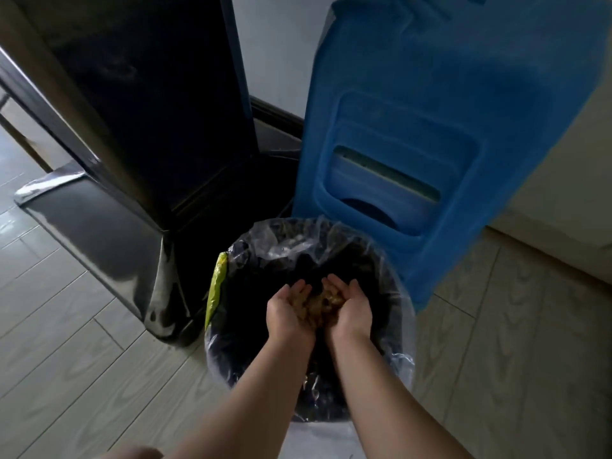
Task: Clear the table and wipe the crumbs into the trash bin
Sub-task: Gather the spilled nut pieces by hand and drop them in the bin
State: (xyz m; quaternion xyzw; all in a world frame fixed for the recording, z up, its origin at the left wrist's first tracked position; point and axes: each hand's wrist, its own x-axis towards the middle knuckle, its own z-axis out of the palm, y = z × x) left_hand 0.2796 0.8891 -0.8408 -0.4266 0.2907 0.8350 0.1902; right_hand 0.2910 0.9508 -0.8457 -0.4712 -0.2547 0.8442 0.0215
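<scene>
Crumbs [323, 301] in cupped hands above trash bin [402, 329]

Home kitchen: fridge [132, 104], lined bin [405, 326]

Both forearms bare, no sleeves; left hand [287, 309], right hand [351, 308] ungloved.
</scene>
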